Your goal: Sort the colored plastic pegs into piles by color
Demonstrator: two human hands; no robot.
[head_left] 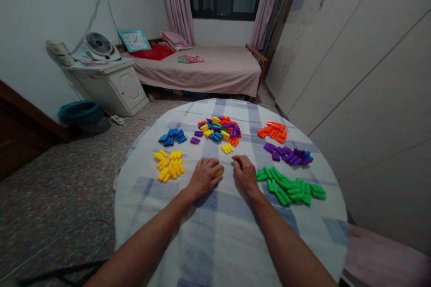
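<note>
My left hand (204,176) rests on the checked tablecloth (215,228), fingers curled around a yellow peg (218,172) that peeks out at its right side. My right hand (244,172) lies close beside it, fingers bent down toward the cloth; nothing shows in it. Just beyond the hands lies a small yellow cluster (227,148), and behind that a mixed pile of coloured pegs (220,128). Sorted heaps lie around: yellow (169,165), blue (173,136), orange (273,131), purple (288,154) and green (290,185).
The round table stands in a bedroom. A bed (208,69) is at the far wall, a white cabinet with a fan (103,69) at the left, a teal basin (79,112) on the floor, and wardrobe doors (353,54) along the right.
</note>
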